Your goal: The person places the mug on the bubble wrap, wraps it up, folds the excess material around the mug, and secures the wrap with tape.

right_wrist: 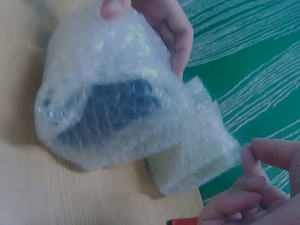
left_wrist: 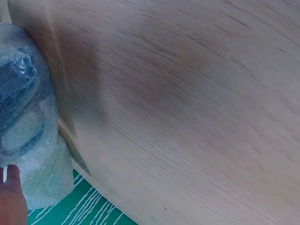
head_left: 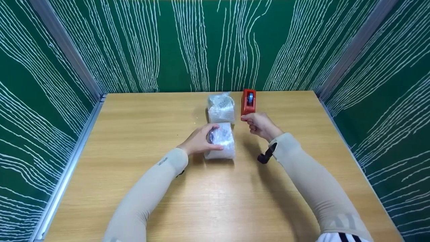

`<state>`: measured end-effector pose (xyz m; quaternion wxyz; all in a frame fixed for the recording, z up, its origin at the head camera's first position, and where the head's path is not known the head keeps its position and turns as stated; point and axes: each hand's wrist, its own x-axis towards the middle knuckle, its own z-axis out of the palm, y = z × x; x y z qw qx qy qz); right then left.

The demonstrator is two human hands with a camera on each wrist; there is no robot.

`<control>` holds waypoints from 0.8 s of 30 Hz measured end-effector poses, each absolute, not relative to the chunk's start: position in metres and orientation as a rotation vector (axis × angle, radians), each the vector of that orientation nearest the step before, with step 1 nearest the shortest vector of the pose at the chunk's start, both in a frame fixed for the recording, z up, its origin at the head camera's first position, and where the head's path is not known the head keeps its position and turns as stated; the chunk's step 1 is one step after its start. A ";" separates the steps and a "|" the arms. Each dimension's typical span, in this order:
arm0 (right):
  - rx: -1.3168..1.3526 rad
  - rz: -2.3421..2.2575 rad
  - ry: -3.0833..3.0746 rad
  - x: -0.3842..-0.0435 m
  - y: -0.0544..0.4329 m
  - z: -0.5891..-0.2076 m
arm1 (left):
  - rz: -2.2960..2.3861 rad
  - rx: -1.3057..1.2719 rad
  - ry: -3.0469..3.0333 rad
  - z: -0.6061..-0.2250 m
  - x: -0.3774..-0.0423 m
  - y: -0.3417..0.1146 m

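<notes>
A bubble-wrapped bundle (head_left: 224, 141) with something dark blue inside is gripped by my left hand (head_left: 202, 139), thumb on the near side and fingers on the far side. The right wrist view shows the bundle's wrapped end (right_wrist: 112, 112). At the near end of a red tape dispenser (head_left: 248, 106), my right hand (head_left: 262, 126) pinches thumb and forefinger together. A faint clear sliver of tape (right_wrist: 245, 147) shows at those fingertips; the other fingers are curled. In the right wrist view only a red corner of the dispenser (right_wrist: 183, 221) shows.
Directly behind the held bundle stands a second bubble-wrapped package (head_left: 221, 107), left of the dispenser. Both are near the back edge of the wooden table (head_left: 141, 127). Green panels (head_left: 231, 43) with white wavy lines enclose the back and both sides.
</notes>
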<state>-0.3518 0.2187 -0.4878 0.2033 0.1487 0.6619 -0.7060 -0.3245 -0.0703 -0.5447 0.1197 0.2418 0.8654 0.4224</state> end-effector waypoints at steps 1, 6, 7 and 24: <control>0.395 -1.971 1.847 -0.351 0.217 -0.487 | 1.233 0.705 2.529 -0.545 -0.325 -0.070; 0.350 -1.974 1.837 -0.345 0.206 -0.484 | 1.218 0.695 2.526 -0.544 -0.326 -0.070; 0.348 -1.973 1.833 -0.344 0.204 -0.483 | 1.212 0.695 2.526 -0.543 -0.326 -0.070; 0.350 -1.893 1.858 -0.337 0.170 -0.476 | 1.247 0.696 2.493 -0.543 -0.327 -0.069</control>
